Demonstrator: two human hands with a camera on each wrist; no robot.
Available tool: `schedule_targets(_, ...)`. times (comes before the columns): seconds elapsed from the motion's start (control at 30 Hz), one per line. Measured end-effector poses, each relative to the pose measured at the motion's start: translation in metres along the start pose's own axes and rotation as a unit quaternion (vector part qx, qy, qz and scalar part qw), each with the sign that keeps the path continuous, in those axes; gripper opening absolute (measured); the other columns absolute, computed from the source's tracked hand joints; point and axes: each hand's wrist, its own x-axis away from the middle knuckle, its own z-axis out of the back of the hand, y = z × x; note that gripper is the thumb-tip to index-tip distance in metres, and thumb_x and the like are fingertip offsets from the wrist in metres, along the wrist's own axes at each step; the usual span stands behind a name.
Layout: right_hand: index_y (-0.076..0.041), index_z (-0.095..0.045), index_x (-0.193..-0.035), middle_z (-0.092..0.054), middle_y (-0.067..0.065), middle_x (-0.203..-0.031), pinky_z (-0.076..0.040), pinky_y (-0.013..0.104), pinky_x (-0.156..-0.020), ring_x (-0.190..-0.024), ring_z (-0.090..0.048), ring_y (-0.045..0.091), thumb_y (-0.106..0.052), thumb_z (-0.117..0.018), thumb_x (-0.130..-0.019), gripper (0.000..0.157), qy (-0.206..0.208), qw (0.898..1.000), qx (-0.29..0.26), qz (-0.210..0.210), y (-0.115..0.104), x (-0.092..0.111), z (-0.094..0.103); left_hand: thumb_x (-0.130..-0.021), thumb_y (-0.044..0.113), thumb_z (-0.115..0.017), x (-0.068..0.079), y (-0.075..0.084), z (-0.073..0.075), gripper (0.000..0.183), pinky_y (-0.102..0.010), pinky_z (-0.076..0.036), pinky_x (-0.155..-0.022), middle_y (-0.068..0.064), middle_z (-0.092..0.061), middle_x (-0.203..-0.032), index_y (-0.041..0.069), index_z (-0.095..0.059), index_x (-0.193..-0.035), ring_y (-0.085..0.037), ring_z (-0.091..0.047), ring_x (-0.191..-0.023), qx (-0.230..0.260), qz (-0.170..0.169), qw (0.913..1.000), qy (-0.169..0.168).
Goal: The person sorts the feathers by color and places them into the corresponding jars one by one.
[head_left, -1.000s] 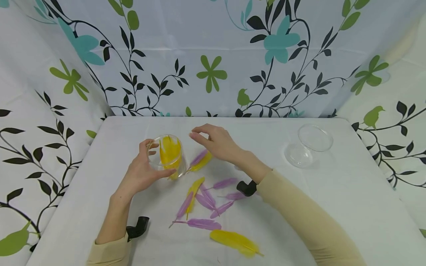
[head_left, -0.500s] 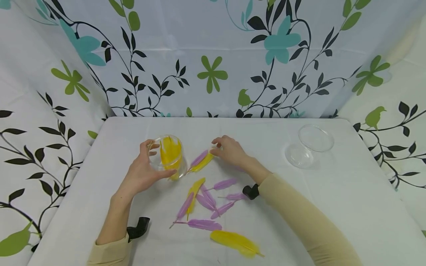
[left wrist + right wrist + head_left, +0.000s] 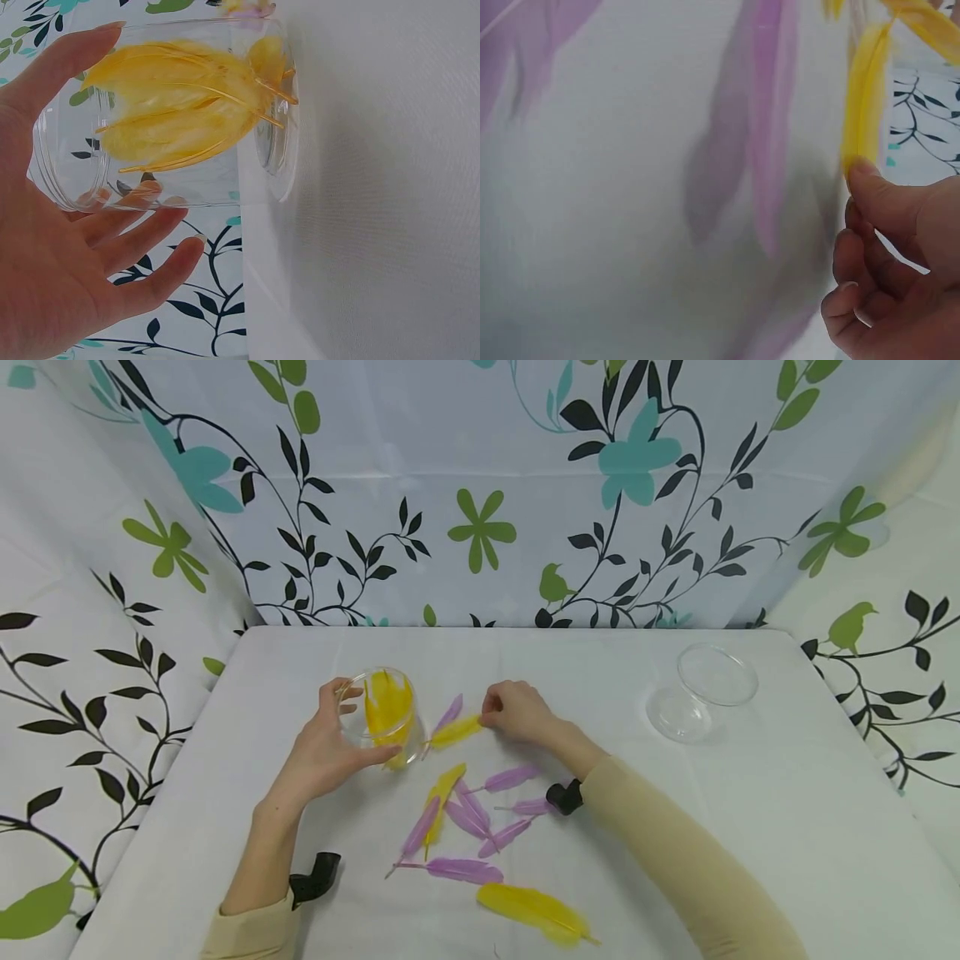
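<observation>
My left hand (image 3: 318,747) holds a clear jar (image 3: 214,187), thumb on one side and fingers on the other. Inside stand several yellow feathers (image 3: 387,703), quills down at the base. To the right of the jar, my right hand (image 3: 519,710) pinches the tip of another yellow feather (image 3: 456,732) between thumb and fingertips; its quill end points toward the jar. Just behind that feather a lilac feather (image 3: 451,710) lies on the table. In the right wrist view the pinched feather (image 3: 864,97) hangs from the thumb, the other fingers curled beneath.
Several lilac feathers (image 3: 467,870) lie scattered in the middle, with a yellow feather (image 3: 444,789) among them. Nearer the front is a large yellow feather (image 3: 534,910). A second clear jar (image 3: 693,706) stands at the back right of the white table (image 3: 787,827).
My right hand has come down from above the feathers beside the jar and taken the yellow one by its tip, which has shifted off the lilac one. The left hand keeps its hold.
</observation>
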Motion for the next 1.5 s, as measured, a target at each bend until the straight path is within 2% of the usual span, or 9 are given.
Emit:
schedule_targets(0.23,-0.011,-0.065,-0.086,-0.069,0.002,-0.081,-0.045,0.03,-0.07,-0.074,-0.056,0.017,-0.014,-0.072,-0.092,0.01,0.049,0.997,-0.02,0.048,-0.004,0.009,0.031,-0.075,0.048,-0.085,0.001,0.0,0.003,0.115,-0.066,-0.041,-0.102,-0.024,-0.04,-0.152,0.013,-0.008,-0.154,-0.043,-0.04,-0.138,-0.002,-0.002,1.0,0.002)
schedule_targets(0.43,-0.008,-0.074,-0.09,-0.075,0.003,-0.083,-0.051,0.03,-0.068,-0.071,-0.065,0.016,-0.011,-0.075,-0.089,0.003,0.133,0.983,0.0,0.126,-0.018,0.018,0.062,-0.075,0.047,-0.085,0.002,-0.001,0.003,0.115,-0.065,-0.041,-0.102,-0.023,-0.04,-0.152,0.013,-0.009,-0.153,-0.042,-0.04,-0.138,-0.002,-0.003,1.0,0.007)
schedule_targets(0.67,-0.002,-0.078,-0.097,-0.076,0.009,-0.089,-0.056,0.032,-0.067,-0.07,-0.067,0.02,-0.007,-0.074,-0.089,0.01,0.248,0.943,0.012,0.222,-0.046,0.025,0.083,-0.075,0.046,-0.085,0.002,-0.002,0.003,0.114,-0.066,-0.041,-0.102,-0.024,-0.04,-0.152,0.014,-0.008,-0.153,-0.042,-0.04,-0.138,0.0,0.002,1.0,0.004)
schedule_targets(0.8,-0.001,-0.077,-0.096,-0.075,0.009,-0.087,-0.055,0.029,-0.066,-0.069,-0.064,0.02,-0.005,-0.074,-0.089,0.009,0.28,0.92,0.016,0.274,-0.069,0.028,0.088,-0.076,0.046,-0.085,0.003,-0.001,0.003,0.114,-0.066,-0.041,-0.101,-0.024,-0.04,-0.152,0.014,-0.008,-0.153,-0.043,-0.04,-0.138,-0.001,0.001,1.0,0.003)
schedule_targets(1.0,-0.003,-0.077,-0.098,-0.073,0.007,-0.084,-0.058,0.028,-0.077,-0.078,-0.068,0.021,-0.005,-0.071,-0.091,0.009,0.262,0.909,0.078,0.315,-0.103,0.031,0.085,-0.075,0.047,-0.085,0.003,-0.002,0.003,0.115,-0.065,-0.042,-0.101,-0.024,-0.04,-0.152,0.014,-0.007,-0.154,-0.042,-0.04,-0.138,0.0,0.002,1.0,0.003)
schedule_targets(1.17,-0.006,-0.076,-0.101,-0.074,0.005,-0.092,-0.057,0.027,-0.085,-0.086,-0.068,0.021,-0.002,-0.069,-0.092,0.013,0.208,0.903,0.2,0.317,-0.123,0.028,0.069,-0.075,0.048,-0.085,0.003,-0.003,0.003,0.116,-0.066,-0.041,-0.102,-0.024,-0.039,-0.152,0.015,-0.007,-0.154,-0.043,-0.039,-0.138,0.004,0.002,1.0,0.002)
schedule_targets(1.27,-0.01,-0.075,-0.106,-0.074,0.003,-0.097,-0.055,0.025,-0.088,-0.09,-0.066,0.019,-0.003,-0.067,-0.093,0.017,0.173,0.884,0.295,0.319,-0.132,0.024,0.056,-0.076,0.048,-0.085,0.003,-0.003,0.002,0.116,-0.066,-0.041,-0.102,-0.024,-0.039,-0.153,0.014,-0.007,-0.154,-0.043,-0.039,-0.138,0.008,-0.001,1.0,0.002)
schedule_targets(1.4,-0.014,-0.076,-0.11,-0.075,-0.001,-0.1,-0.05,0.023,-0.084,-0.09,-0.063,0.017,-0.013,-0.069,-0.094,0.018,0.148,0.852,0.38,0.328,-0.137,0.019,0.04,-0.076,0.05,-0.084,0.002,-0.002,0.001,0.116,-0.066,-0.041,-0.102,-0.024,-0.039,-0.152,0.015,-0.007,-0.155,-0.044,-0.039,-0.138,0.01,-0.005,0.9999,0.001)
schedule_targets(1.5,-0.016,-0.076,-0.11,-0.075,-0.003,-0.1,-0.047,0.023,-0.08,-0.088,-0.06,0.015,-0.019,-0.069,-0.095,0.017,0.126,0.844,0.402,0.332,-0.139,0.015,0.03,-0.076,0.051,-0.084,0.001,-0.002,0.0,0.116,-0.065,-0.041,-0.103,-0.024,-0.04,-0.152,0.015,-0.008,-0.155,-0.043,-0.039,-0.138,0.011,-0.007,0.9999,0.001)
